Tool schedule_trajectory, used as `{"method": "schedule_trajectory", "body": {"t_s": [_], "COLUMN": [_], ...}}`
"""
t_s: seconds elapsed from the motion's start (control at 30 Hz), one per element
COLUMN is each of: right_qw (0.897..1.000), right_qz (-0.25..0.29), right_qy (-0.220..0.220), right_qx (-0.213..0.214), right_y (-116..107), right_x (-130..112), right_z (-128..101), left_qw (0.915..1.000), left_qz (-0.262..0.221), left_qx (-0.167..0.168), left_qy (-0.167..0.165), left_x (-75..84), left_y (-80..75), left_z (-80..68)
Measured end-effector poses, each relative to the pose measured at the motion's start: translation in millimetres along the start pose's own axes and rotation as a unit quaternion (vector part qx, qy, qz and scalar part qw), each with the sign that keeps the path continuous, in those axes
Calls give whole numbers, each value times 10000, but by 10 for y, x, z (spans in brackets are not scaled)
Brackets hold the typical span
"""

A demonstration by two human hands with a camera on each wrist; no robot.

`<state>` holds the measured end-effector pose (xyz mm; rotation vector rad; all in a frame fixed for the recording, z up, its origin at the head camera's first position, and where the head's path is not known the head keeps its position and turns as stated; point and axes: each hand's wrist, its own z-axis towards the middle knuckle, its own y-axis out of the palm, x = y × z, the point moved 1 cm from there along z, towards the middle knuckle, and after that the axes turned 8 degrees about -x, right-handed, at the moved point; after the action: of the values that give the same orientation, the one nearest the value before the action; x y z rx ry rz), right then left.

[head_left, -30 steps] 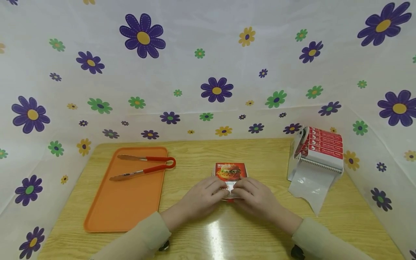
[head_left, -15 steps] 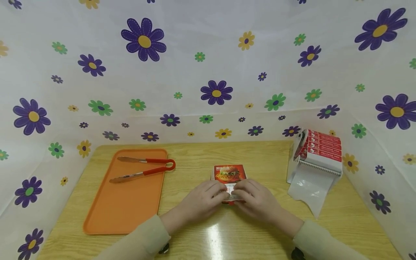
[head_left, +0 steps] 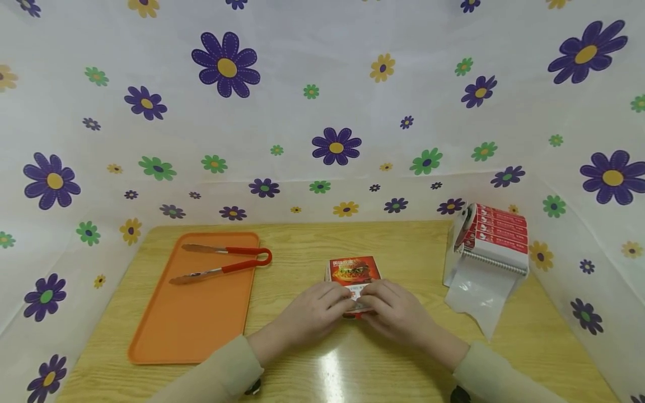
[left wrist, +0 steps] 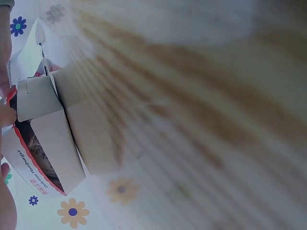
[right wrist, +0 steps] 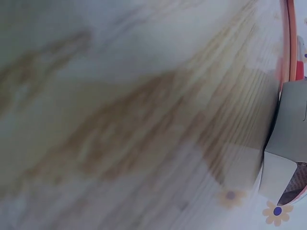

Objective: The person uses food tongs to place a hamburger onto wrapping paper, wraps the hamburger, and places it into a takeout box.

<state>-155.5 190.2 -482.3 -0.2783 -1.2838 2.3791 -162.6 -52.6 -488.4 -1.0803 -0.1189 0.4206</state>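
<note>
A red hamburger box (head_left: 351,272) with a burger picture on its lid sits mid-table. My left hand (head_left: 322,305) grips its front left part, and my right hand (head_left: 395,310) grips the front right. Fingers of both hands are curled over the lid's front, nearly meeting. In the left wrist view the box (left wrist: 55,146) shows pale cardboard sides and a gap under the lid. Inside that gap lies something dark with printed wrapping, only partly visible. Part of the same box (right wrist: 288,124) shows in the right wrist view, also with a gap. Thumbs are mostly hidden.
An orange tray (head_left: 196,319) stands at the left, with red-handled tongs (head_left: 247,265) lying on it, their handle end past the tray's right edge. At the right is a dispenser (head_left: 484,263) with a red-and-white printed roll and a hanging sheet. A flowered cloth surrounds the table.
The box has turned slightly, its far edge shifting a little to the left. Both hands keep their grip at its front. The head view has tilted up slightly.
</note>
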Motion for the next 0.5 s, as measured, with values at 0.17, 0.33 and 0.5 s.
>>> {"method": "schedule_trajectory", "body": {"t_s": [0.17, 0.33, 0.5], "right_qw": [10000, 9999, 9999], "right_qz": [19, 86, 120], "right_qy": [-26, -104, -73], "right_qx": [35, 94, 61], "right_y": [15, 32, 30], "right_x": [2, 13, 12], "right_z": [-5, -2, -9], "left_qw": [10000, 10000, 10000], "left_qz": [7, 30, 24], "left_qx": [1, -19, -34], "left_qy": [18, 55, 63], "left_x": [5, -7, -13], "left_y": [-6, -9, -15], "left_z": [-5, -20, -36]}}
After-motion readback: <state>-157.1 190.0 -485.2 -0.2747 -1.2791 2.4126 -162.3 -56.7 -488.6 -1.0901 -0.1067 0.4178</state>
